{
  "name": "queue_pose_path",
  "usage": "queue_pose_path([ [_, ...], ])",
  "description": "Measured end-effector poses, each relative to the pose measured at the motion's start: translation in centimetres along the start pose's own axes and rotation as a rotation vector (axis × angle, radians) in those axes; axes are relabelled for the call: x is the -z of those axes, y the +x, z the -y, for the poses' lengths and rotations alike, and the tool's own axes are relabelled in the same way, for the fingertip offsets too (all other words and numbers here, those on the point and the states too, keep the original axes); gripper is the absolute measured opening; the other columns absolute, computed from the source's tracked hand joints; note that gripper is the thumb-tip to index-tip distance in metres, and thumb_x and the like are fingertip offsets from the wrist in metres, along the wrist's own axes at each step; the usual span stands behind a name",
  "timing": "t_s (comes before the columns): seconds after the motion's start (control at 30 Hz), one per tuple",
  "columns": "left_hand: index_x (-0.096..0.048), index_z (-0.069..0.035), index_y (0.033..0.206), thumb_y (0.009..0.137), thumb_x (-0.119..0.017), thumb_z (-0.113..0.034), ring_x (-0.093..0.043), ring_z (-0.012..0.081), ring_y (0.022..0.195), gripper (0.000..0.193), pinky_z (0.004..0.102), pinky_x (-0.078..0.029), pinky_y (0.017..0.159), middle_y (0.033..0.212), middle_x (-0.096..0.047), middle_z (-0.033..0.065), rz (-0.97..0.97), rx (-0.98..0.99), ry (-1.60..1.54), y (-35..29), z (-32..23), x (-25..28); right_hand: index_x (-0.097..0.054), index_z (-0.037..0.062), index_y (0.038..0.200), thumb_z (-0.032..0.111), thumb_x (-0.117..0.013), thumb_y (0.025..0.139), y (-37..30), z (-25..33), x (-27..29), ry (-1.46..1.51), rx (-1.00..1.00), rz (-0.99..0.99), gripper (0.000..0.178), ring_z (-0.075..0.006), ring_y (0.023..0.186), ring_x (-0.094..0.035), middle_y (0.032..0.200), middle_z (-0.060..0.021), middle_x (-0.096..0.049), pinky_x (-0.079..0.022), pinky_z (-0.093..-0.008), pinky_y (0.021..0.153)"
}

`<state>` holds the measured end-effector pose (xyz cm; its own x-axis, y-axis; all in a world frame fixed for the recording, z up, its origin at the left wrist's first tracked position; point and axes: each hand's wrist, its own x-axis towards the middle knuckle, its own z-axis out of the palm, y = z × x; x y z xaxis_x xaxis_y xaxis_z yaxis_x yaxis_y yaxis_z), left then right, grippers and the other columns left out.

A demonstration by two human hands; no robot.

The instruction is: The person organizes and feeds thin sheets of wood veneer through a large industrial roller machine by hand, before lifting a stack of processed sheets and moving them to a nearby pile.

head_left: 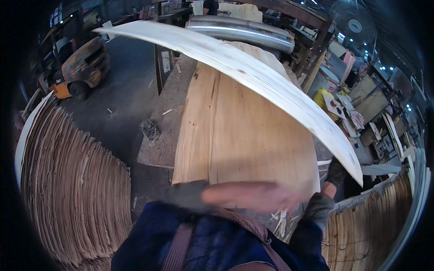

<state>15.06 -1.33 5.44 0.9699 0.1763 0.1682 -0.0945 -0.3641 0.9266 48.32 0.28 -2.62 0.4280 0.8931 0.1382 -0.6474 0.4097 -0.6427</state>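
Note:
A long pale veneer sheet (244, 72) hangs in the air, slanting from the far left to the near right. At its near right end is my right hand (336, 171) in a dark glove, closed on the sheet's edge, its fingers partly hidden. My left forearm crosses low in front of my body, and my left hand (291, 198) is smeared by motion beside the near right corner of the table's veneer. Under the raised sheet lies a broad tan veneer sheet (253, 131), with a lengthwise seam or crack on its left part.
To my left stands a tall stack of veneer sheets (77, 189); another stack (370, 226) is at my right. A shiny metal roller (244, 36) lies across the table's far end. An orange forklift (83, 67) stands far left. Wood scraps (282, 223) litter the floor nearby.

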Motion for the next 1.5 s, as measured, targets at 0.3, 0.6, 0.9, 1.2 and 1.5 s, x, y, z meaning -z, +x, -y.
queue_pose_path([
  [0.3,-0.03,-0.004,0.133,0.084,-0.054,-0.031,-0.054,0.0347,0.102,0.061,0.047,-0.037,0.093,0.108,-0.054,0.0269,-1.358,0.21,0.515,-30.0,-13.6,-7.7,-0.034,0.0128,0.13,0.049,-0.037,0.087,-2.2,-18.6,-12.8,0.326,-0.407,0.165,0.056,-0.0286,0.118,-0.039,0.133,-0.0077,-0.038,-0.033,-0.0498,0.096],
  [0.6,-0.037,-0.001,0.128,0.088,-0.047,-0.02,-0.045,0.023,0.115,0.045,0.034,-0.037,0.095,0.123,-0.048,0.0154,-2.342,0.404,-0.91,-44.8,11.7,-19.0,-0.037,0.0078,0.127,0.04,-0.038,0.089,10.5,-22.5,-10.1,0.306,-0.369,0.325,0.05,-0.029,0.112,-0.043,0.126,-0.0098,-0.044,-0.036,-0.0422,0.096],
  [0.9,-0.039,0.005,0.122,0.085,-0.052,-0.021,-0.054,0.0271,0.102,0.047,0.0387,-0.045,0.088,0.114,-0.053,0.016,-1.664,0.142,-0.981,-23.0,7.3,0.5,-0.029,0.0073,0.133,0.065,-0.042,0.078,11.4,-22.7,-16.4,0.401,-0.806,0.481,0.082,-0.0344,0.121,-0.035,0.134,-0.0141,-0.036,-0.029,-0.0485,0.1],
  [1.2,-0.042,0.001,0.117,0.088,-0.048,-0.011,-0.054,0.0239,0.102,0.032,0.0384,-0.049,0.081,0.113,-0.053,0.0127,-1.289,0.175,-0.97,-9.0,6.3,1.3,-0.043,0.0062,0.123,0.043,-0.045,0.088,-0.8,-18.2,-12.4,0.334,-0.751,0.345,0.051,-0.021,0.103,-0.052,0.113,-0.0091,-0.055,-0.043,-0.0362,0.09],
  [1.5,-0.041,0.0,0.117,0.084,-0.056,-0.018,-0.055,0.0301,0.101,0.041,0.0416,-0.05,0.078,0.11,-0.054,0.0148,-1.3,0.456,-0.938,-22.1,9.1,-1.2,-0.055,-0.0043,0.105,0.029,-0.071,0.071,-2.0,-10.1,-4.1,-1.332,-0.219,0.057,0.05,-0.0214,0.089,-0.057,0.098,-0.0178,-0.059,-0.045,-0.0285,0.077],
])
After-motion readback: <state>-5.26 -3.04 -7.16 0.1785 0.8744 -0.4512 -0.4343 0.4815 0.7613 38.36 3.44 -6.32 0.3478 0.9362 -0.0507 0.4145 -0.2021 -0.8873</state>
